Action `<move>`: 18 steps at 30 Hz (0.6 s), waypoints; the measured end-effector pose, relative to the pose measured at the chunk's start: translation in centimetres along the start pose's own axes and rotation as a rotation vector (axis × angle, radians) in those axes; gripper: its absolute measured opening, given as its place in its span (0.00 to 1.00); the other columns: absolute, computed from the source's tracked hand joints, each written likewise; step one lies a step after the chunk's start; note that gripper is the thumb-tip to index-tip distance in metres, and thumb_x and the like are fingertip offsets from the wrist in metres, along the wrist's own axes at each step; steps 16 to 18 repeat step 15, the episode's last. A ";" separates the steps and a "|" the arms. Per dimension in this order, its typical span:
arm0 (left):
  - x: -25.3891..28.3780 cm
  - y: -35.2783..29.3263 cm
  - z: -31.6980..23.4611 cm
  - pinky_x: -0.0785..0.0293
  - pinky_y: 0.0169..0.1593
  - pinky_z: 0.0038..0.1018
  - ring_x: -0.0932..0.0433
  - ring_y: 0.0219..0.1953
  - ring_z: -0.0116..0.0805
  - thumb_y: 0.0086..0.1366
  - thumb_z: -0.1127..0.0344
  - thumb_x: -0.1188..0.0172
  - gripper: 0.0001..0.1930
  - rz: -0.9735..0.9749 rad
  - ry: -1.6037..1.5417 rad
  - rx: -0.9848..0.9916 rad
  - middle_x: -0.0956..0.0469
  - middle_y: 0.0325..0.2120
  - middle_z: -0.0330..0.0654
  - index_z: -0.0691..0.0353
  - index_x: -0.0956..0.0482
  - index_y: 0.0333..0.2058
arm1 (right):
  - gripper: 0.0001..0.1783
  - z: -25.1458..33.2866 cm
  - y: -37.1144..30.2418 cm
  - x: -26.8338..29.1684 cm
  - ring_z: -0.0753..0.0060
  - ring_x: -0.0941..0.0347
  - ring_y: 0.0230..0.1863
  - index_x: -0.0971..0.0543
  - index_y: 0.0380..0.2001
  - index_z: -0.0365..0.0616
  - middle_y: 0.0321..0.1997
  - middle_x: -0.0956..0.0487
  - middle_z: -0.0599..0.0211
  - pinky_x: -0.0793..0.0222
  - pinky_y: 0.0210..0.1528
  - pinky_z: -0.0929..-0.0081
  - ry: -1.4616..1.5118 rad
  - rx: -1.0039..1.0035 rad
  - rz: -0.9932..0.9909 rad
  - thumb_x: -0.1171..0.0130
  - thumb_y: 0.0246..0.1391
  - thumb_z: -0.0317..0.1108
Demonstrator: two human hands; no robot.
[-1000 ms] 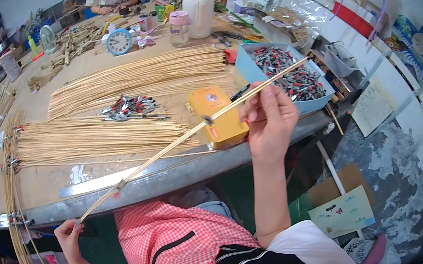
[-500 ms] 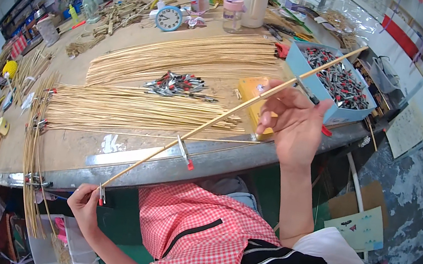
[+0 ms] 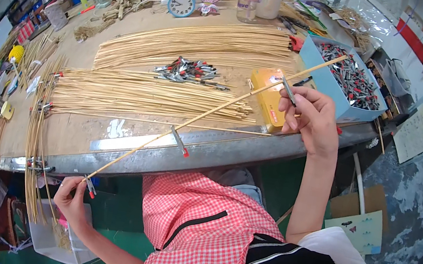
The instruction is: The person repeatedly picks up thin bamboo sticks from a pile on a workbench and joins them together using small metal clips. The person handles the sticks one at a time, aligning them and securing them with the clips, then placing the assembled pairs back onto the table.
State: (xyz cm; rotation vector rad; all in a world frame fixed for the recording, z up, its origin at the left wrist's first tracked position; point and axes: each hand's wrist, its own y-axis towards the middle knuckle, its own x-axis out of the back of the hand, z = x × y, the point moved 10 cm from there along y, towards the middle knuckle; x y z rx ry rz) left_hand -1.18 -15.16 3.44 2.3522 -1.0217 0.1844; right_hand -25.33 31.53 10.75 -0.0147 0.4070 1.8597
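A long bundle of thin bamboo strips slants from lower left to upper right in front of me. My left hand pinches its lower end beside a red-tipped alligator clip. A second alligator clip hangs from the middle of the bundle. Near the upper end, my right hand has thumb and fingers closed on a third alligator clip, whose jaws are at the strips. Whether those jaws grip them, I cannot tell. The upper tip of the bundle sticks out past this hand, in front of the blue box.
Loose bamboo strips lie in rows on the table, a pile of clips between them. A blue box full of clips stands right, beside a yellow box. Clipped strips overhang the left edge above a white bin.
My right hand has closed its fingers on the upper clip, having been more spread before. The bundle's upper end has come down and left. My left hand has shifted slightly left and down.
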 end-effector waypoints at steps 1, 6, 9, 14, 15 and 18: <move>0.5 -0.1 -0.3 0.33 0.35 0.18 0.27 0.30 0.25 0.50 0.86 0.40 0.06 -0.011 0.026 -0.021 0.23 0.25 0.40 0.71 0.21 0.29 | 0.15 -0.4 0.0 -0.2 0.84 0.36 0.18 0.24 0.41 0.29 0.28 0.24 0.60 0.27 0.20 0.81 -0.033 -0.018 -0.001 0.50 0.60 0.32; 1.0 -0.1 -3.5 0.32 0.36 0.20 0.26 0.30 0.28 0.50 0.86 0.39 0.07 -0.052 0.178 -0.146 0.22 0.25 0.42 0.71 0.21 0.29 | 0.20 -2.6 0.2 -0.8 0.86 0.38 0.18 0.25 0.41 0.29 0.26 0.29 0.68 0.27 0.19 0.82 0.030 -0.096 0.004 0.51 0.63 0.39; 0.6 -0.4 -5.3 0.32 0.35 0.21 0.26 0.29 0.29 0.48 0.86 0.39 0.08 -0.077 0.200 -0.192 0.23 0.25 0.42 0.70 0.21 0.28 | 0.21 -2.6 0.6 -0.3 0.87 0.39 0.17 0.25 0.40 0.29 0.27 0.28 0.68 0.27 0.18 0.83 0.103 -0.062 -0.071 0.50 0.62 0.41; 1.1 -0.9 -7.5 0.31 0.34 0.21 0.25 0.29 0.31 0.47 0.86 0.38 0.09 -0.106 0.244 -0.285 0.22 0.25 0.42 0.70 0.21 0.28 | 0.17 -2.2 1.1 0.6 0.87 0.41 0.16 0.24 0.39 0.29 0.24 0.28 0.68 0.28 0.18 0.84 -0.025 -0.008 -0.096 0.47 0.61 0.37; 1.1 -0.9 -7.5 0.31 0.34 0.21 0.25 0.29 0.31 0.47 0.86 0.38 0.09 -0.107 0.241 -0.285 0.22 0.25 0.42 0.70 0.21 0.28 | 0.16 -2.4 1.1 0.6 0.87 0.41 0.15 0.24 0.40 0.29 0.24 0.28 0.68 0.28 0.18 0.84 -0.030 0.000 -0.088 0.47 0.60 0.36; 1.1 -0.9 -7.5 0.31 0.34 0.21 0.25 0.29 0.31 0.47 0.86 0.38 0.09 -0.107 0.241 -0.285 0.22 0.25 0.42 0.70 0.21 0.28 | 0.16 -2.4 1.1 0.6 0.87 0.41 0.15 0.24 0.40 0.29 0.24 0.28 0.68 0.28 0.18 0.84 -0.030 0.000 -0.088 0.47 0.60 0.36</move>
